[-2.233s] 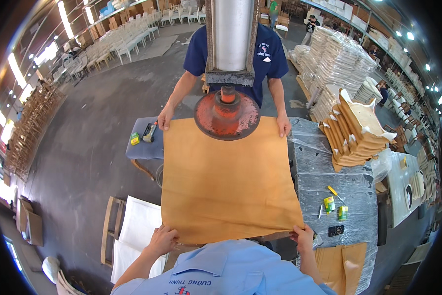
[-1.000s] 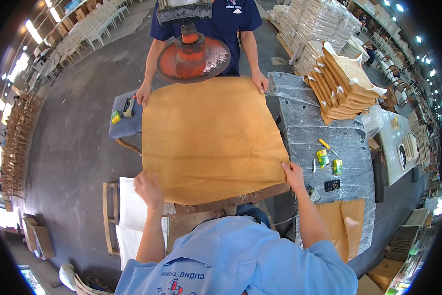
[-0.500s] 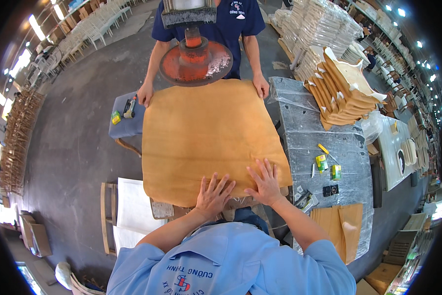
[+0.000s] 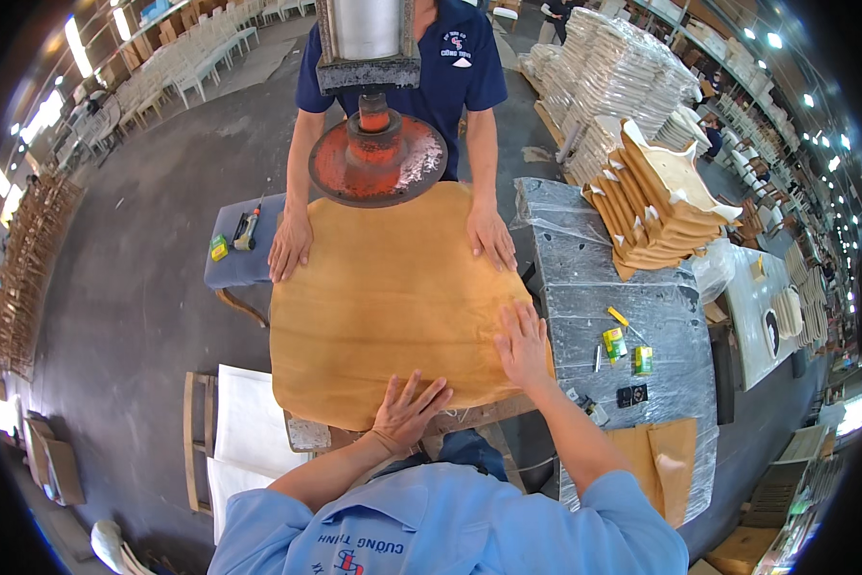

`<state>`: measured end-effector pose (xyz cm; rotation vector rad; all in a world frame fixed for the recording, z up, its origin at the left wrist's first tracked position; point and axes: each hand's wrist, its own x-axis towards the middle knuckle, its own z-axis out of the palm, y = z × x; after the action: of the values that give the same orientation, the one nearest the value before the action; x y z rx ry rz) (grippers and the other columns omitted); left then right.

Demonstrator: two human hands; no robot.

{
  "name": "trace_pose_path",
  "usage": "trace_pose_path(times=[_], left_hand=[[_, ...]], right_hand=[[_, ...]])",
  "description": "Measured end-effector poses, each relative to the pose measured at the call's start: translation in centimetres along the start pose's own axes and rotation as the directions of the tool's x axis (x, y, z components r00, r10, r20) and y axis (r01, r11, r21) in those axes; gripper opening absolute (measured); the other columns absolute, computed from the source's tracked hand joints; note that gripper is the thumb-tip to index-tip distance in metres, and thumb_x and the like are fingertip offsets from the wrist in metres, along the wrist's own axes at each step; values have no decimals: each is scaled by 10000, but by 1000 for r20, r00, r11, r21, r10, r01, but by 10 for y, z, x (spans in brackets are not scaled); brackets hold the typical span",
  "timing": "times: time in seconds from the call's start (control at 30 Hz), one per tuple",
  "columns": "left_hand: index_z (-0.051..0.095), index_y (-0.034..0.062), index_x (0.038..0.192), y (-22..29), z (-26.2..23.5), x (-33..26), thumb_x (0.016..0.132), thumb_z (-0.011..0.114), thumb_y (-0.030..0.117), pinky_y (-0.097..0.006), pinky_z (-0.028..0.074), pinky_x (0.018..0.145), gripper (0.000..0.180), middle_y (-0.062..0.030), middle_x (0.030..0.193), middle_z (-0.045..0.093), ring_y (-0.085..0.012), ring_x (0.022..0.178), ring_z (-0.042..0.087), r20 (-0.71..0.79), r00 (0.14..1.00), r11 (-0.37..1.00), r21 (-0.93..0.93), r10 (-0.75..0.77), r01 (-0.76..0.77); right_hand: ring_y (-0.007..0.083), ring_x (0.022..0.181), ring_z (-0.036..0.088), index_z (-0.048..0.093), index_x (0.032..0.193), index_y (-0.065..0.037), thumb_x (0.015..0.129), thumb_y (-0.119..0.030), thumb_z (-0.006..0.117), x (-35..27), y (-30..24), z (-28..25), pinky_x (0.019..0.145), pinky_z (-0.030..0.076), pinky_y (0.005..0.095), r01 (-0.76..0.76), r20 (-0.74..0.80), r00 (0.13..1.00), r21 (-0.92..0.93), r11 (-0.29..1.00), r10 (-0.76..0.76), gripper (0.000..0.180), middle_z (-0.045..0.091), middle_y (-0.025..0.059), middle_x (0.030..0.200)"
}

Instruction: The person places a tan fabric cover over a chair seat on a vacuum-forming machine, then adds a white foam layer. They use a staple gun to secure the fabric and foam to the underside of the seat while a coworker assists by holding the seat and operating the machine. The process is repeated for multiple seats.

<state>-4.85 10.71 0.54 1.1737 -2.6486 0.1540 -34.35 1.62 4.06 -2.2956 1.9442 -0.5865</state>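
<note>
In front of me, a tan sheet (image 4: 402, 307) lies over a work surface (image 4: 306, 434), its near edge showing. The plastic-covered table (image 4: 584, 297) on my right carries a stack of tan-covered pieces (image 4: 652, 211), 1 yellow-handled tool (image 4: 618, 315), 2 yellow-green boxes (image 4: 614, 344), 1 small black object (image 4: 632, 396) and some folded tan material (image 4: 656, 460). On my left, a blue padded seat (image 4: 249, 268) bears 1 hand tool (image 4: 246, 232) and 1 small box (image 4: 219, 247).

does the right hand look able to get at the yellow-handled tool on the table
Probably yes: the right hand rests open on the tan sheet near its right edge, and nothing visible blocks the way to the yellow-handled tool.
</note>
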Motion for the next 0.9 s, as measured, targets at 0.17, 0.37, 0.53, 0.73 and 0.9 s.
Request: trace_pose_path(times=[0.17, 0.37, 0.53, 0.73, 0.9], left_hand=[[536, 357, 1548, -2, 4, -5, 896, 655, 340, -667, 176, 1265, 663, 89, 1685, 406, -335, 1541, 369, -59, 997, 995, 87, 44, -39], [495, 323, 1586, -1, -4, -13, 948, 595, 275, -634, 156, 1278, 648, 61, 1710, 372, -305, 1599, 284, -55, 998, 990, -132, 39, -46], [493, 320, 1589, -6, -15, -15, 975, 586, 377, -636, 160, 1275, 624, 55, 1728, 337, -299, 1604, 270, 110, 991, 980, -193, 75, -53], [466, 302, 1610, -20, -34, -43, 1018, 498, 436, -606, 163, 1287, 609, 49, 1761, 256, -310, 1617, 227, 305, 948, 989, -133, 96, -57], [513, 258, 1572, -40, -58, -75, 1013, 497, 406, -573, 195, 1294, 579, 19, 1758, 258, -314, 1612, 241, 442, 897, 981, -186, 29, 60]], right_hand=[[415, 1530, 374, 419, 1616, -128, 1078, -387, 514, 12, 17, 16, 1223, 362, 477, -156, 21, 987, 299, 941, 157, 604, 374, 182, 1674], [412, 1513, 412, 394, 1622, -83, 1082, -350, 502, 6, 17, 17, 1213, 387, 456, -237, 30, 967, 462, 855, 252, 612, 402, 239, 1648], [423, 1519, 400, 389, 1624, -70, 1073, -312, 532, 8, 18, 19, 1228, 370, 457, -213, 14, 972, 473, 855, 235, 619, 409, 250, 1641], [428, 1524, 389, 392, 1619, -54, 1062, -276, 557, 11, 16, 15, 1240, 354, 459, -220, 42, 972, 506, 834, 231, 621, 399, 259, 1643], [428, 1529, 377, 397, 1611, -41, 1055, -273, 572, 13, 19, 10, 1239, 354, 454, -229, 70, 972, 517, 825, 226, 627, 395, 260, 1642]])
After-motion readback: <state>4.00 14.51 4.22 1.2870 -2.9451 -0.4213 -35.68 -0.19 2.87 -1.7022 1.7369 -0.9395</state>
